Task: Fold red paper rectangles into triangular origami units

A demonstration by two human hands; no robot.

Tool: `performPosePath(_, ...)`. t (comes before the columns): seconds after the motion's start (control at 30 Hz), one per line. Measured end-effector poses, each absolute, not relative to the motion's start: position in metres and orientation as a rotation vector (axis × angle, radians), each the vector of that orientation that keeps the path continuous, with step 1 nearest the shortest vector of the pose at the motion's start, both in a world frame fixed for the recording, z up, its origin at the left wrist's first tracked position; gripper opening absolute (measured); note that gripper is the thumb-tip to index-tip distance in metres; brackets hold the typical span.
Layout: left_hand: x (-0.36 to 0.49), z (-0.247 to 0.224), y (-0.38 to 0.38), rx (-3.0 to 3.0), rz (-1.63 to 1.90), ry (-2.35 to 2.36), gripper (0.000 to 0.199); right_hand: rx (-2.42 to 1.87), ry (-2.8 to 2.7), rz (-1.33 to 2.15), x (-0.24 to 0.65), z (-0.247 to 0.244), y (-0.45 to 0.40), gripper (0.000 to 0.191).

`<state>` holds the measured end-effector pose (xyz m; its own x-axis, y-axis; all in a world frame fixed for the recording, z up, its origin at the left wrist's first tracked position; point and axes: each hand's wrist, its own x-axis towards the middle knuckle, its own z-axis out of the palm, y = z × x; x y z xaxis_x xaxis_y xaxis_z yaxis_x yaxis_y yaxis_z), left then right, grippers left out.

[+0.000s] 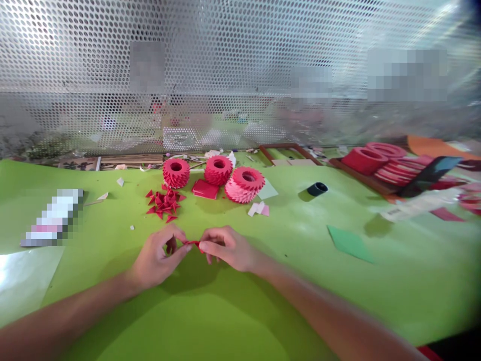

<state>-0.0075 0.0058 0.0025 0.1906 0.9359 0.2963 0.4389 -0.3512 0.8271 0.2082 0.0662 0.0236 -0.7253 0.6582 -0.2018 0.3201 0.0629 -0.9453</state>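
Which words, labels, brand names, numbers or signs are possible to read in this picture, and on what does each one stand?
No text can be read. The white paper strip on the right has small printing and perhaps a barcode, too small to read. The pixelated object on the left and the pixelated patches on the perforated metal screen are too blurred to read.

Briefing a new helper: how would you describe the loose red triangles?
On the lime-green table, find the round red folded-paper tower furthest left. Just in front of it lies a heap of small red paper triangles, loose, not built into a ring.
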Motion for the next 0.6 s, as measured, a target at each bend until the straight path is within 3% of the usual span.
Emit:
performPosePath(0.27, -0.0064, 0.0029, 0.0074, 1.91, 0.913, 1.323, 0.031, -0.931, -2.221, 1.488, 0.2098, 0.0196, 0.0642, 0.03)
performPosePath(0.43, -0.0027, 0.004, 0.0087, 2.019, 0.726, 1.253, 0.043, -0.898, -2.216, 1.537, 0.2087, 0.0181, 0.0633, 0.027)
performPosePath(0.6, -0.0038, 0.0005, 0.0072, 2.059, 0.811, 1.272, 0.044, -0.755, -2.066, 1.724, 0.2065, 0.0179, 0.0636, 0.037)
